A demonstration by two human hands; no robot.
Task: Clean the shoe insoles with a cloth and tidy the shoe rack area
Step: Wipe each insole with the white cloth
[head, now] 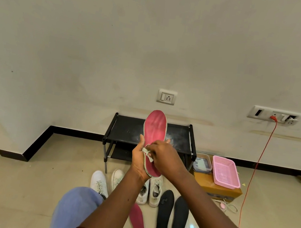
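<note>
The left hand (138,160) is holding the long pinkish-red foam insole (155,126) upright before the low black metal shoe rack (125,129), fingers curled round its heel half. The right hand (167,156) is pinching a small pale crumpled cloth (147,153) against the insole's face. This looks like the wiping step. The next move is probably calling for strokes toward the toe, with the flat black insoles (164,214) waiting on the floor.

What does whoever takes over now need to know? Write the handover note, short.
Left hand grips the red shoe insole upright near its heel. Right hand pinches the small pale cloth against it.
On the floor: second red insole, two black insoles, four white sneakers; whether those are wiped, cannot tell.
Left: finish wiping, refit insoles, put sneakers on the black shoe rack.
</note>
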